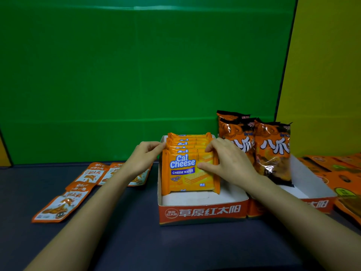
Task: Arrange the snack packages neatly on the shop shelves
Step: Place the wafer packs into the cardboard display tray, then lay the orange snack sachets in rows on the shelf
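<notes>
Several yellow Cal Cheese wafer packs (pixel 187 173) stand upright in a row inside a white cardboard tray with a red front (pixel 203 212). My left hand (pixel 142 159) pinches the left edge of the row near its top. My right hand (pixel 228 163) holds the right side, its thumb pressing on the face of the front pack and its fingers curled over the top edge. Orange and black snack bags (pixel 273 151) stand upright in a second tray (pixel 312 184) to the right.
Small orange and white sachets (pixel 60 204) lie flat on the dark shelf surface at the left. Flat orange packages (pixel 343 173) lie at the far right. A green back wall (pixel 136 75) rises behind the trays, a yellow panel beside it.
</notes>
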A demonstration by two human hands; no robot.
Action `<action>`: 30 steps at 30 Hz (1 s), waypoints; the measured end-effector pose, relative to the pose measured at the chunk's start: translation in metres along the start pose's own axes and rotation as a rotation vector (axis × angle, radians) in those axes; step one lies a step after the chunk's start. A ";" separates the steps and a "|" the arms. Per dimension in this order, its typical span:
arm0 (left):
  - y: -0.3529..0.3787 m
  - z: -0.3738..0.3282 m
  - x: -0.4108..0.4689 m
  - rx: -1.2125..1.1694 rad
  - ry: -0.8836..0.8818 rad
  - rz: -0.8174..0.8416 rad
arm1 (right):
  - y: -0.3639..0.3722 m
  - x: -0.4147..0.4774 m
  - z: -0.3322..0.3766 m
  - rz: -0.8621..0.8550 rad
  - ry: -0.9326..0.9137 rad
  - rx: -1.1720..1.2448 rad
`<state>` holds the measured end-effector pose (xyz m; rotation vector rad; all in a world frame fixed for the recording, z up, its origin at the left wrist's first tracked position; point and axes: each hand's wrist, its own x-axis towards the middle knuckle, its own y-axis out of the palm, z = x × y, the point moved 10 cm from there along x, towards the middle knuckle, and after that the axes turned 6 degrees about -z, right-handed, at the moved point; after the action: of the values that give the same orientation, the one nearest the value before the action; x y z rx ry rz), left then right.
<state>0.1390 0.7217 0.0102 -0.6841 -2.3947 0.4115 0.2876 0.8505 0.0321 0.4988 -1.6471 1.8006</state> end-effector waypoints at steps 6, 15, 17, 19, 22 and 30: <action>-0.002 0.000 -0.002 0.006 0.021 -0.031 | -0.001 -0.006 0.005 0.018 0.009 0.013; -0.039 -0.037 -0.020 0.537 0.290 -0.320 | -0.027 0.006 0.027 0.005 -0.077 0.039; -0.053 -0.056 -0.038 0.803 0.406 -0.396 | -0.030 0.011 0.047 0.029 -0.125 0.096; -0.068 -0.070 -0.059 1.008 0.459 -0.416 | -0.030 0.015 0.075 0.054 -0.193 0.135; -0.096 -0.062 -0.088 1.224 0.375 -0.382 | -0.023 0.012 0.127 0.070 -0.327 0.192; -0.202 -0.021 -0.187 1.443 0.091 -0.378 | 0.027 -0.021 0.273 0.199 -0.542 0.315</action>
<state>0.2049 0.4545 0.0273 0.3920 -1.4614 1.5882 0.2462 0.5787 0.0379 1.0730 -1.8102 2.2252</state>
